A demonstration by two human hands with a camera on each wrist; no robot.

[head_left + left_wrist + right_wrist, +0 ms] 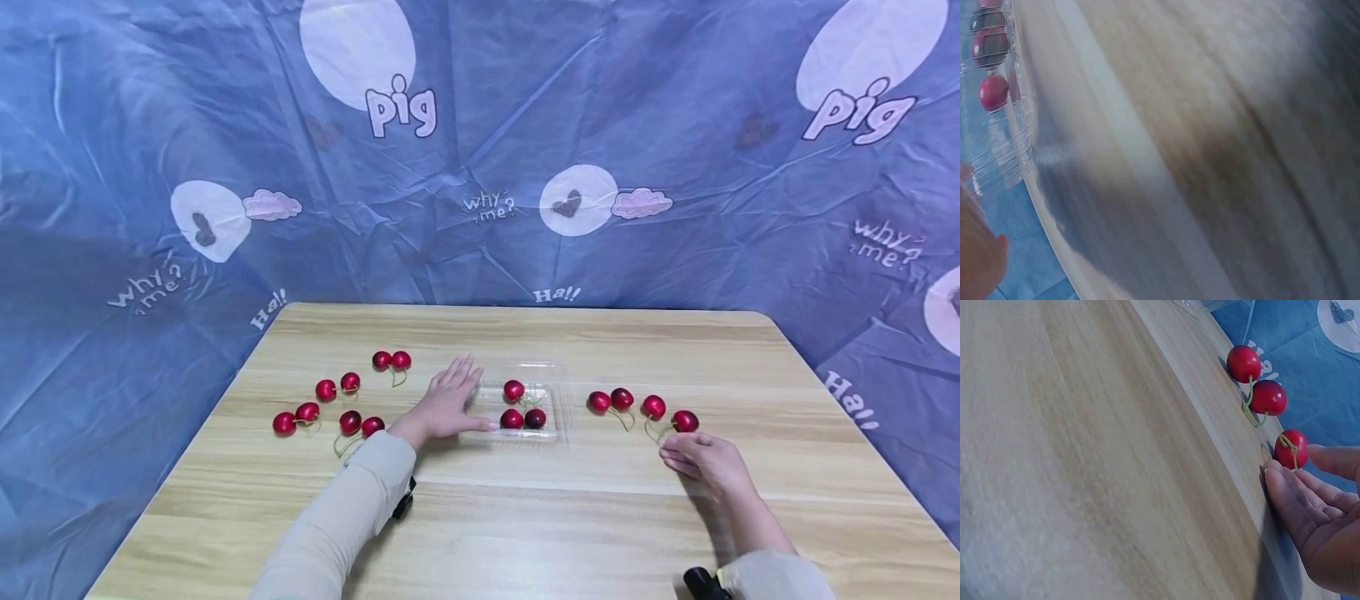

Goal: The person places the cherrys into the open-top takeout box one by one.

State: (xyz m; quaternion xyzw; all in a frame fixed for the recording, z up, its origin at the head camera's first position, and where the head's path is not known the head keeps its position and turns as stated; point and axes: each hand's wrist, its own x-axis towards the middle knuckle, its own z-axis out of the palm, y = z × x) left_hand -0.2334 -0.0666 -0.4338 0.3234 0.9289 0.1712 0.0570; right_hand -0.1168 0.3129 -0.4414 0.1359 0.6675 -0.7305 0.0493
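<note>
A clear plastic box [557, 404] in the middle of the table holds three red cherries [513, 390]. At the box's left side lies my left hand [447, 406], fingers spread, thumb along the front edge. In the left wrist view, part of this hand [982, 250] shows beside the see-through box wall [1013, 162]. My right hand [705, 462] is at a joined pair of cherries [685, 421] on the right. In the right wrist view, its thumb and fingertips stand apart around one cherry [1291, 450], right at its green stem.
Another cherry pair [621, 399] lies between the box and my right hand. Left of my left hand are several more pairs, among them one at the back [401, 360] and one near my sleeve [350, 422]. A blue printed cloth [480, 167] hangs behind the wooden table [525, 517].
</note>
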